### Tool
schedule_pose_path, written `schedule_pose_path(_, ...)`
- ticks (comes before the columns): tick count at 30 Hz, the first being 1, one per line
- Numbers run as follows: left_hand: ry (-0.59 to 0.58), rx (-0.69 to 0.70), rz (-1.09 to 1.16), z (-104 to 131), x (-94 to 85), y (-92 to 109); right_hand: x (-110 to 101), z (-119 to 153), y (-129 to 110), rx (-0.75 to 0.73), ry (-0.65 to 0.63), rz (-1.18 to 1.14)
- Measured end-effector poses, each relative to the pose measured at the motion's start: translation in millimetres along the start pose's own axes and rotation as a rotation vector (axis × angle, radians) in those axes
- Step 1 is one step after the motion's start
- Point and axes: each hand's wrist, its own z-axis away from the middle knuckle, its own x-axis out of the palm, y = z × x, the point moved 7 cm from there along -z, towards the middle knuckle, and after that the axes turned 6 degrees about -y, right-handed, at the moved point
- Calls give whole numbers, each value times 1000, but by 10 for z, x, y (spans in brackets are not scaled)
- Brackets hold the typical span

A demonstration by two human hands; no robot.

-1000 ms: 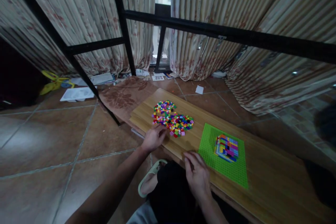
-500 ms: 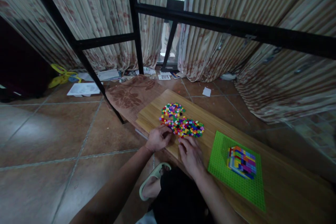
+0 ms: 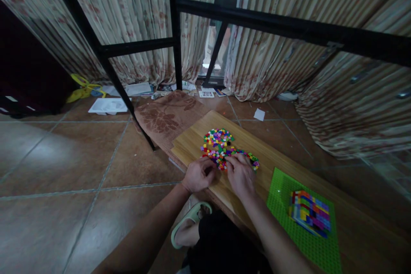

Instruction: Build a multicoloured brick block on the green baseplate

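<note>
Small bricks of many colours lie in a loose pile on a wooden bench. My left hand is at the pile's near left edge, fingers curled together; anything between them is too small to make out. My right hand reaches over the near right part of the pile, its fingers bent down onto the bricks and their tips partly hidden. To the right, a green studded baseplate carries a block built of coloured bricks.
A black metal frame stands beyond the bench, before striped curtains. A brown patterned cloth lies at the bench's far left end. On the tiled floor are a white tray, a yellow item and a paper piece.
My right hand has moved forward from the pile's near edge onto the bricks. My left hand stays by the near left edge. The whole view has shifted slightly.
</note>
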Motion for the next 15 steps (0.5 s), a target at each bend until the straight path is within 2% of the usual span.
schedule_pose_path(5, -13, 4, -7, -8, 4, 5, 119, -139, -1, 84, -126, 83)
schedule_pose_path(9, -3, 31, -1, -7, -8, 26, 161, -191, 49, 165, -199, 65)
schedule_pose_path(15, 11, 26, 1, -8, -16, -7, 158, -252, 65, 209, -164, -72)
